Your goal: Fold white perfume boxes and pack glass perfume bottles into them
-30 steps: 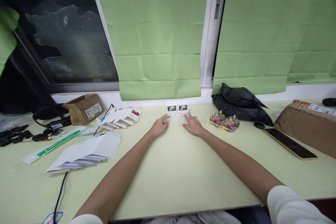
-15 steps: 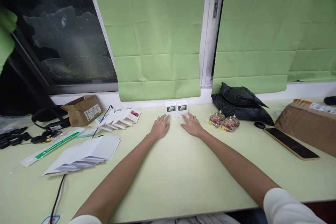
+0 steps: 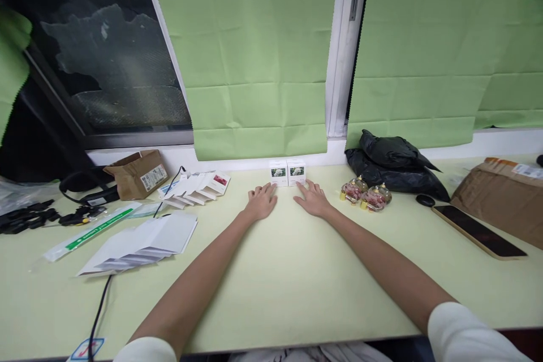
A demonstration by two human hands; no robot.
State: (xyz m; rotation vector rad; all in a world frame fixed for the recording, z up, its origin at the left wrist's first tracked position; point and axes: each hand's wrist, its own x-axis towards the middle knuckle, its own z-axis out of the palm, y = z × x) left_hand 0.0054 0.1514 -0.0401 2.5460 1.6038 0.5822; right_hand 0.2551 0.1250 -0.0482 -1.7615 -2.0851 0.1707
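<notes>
Two small white boxes with a flower picture stand side by side near the back of the table: a left box [image 3: 278,174] and a right box [image 3: 296,173]. My left hand [image 3: 261,202] rests at the lower left of the left box, fingers stretched toward it. My right hand [image 3: 313,200] lies at the lower right of the right box, fingers spread, one fingertip at its lower front edge. Whether the fingertips press on the boxes I cannot tell. To the right of my right hand sit two ornate glass bottles [image 3: 355,189] with gold caps.
At left lie folded white cardboard sheets [image 3: 139,246], more flat cartons [image 3: 199,188], a brown open box [image 3: 139,175], black cables [image 3: 29,216] and a green-striped bag [image 3: 95,231]. At right are black plastic bags [image 3: 394,167], a phone [image 3: 477,230] and a brown parcel [image 3: 500,198].
The view has shifted slightly, so everything sits a little further right and higher. Both hands keep about the same place beside the two boxes.
</notes>
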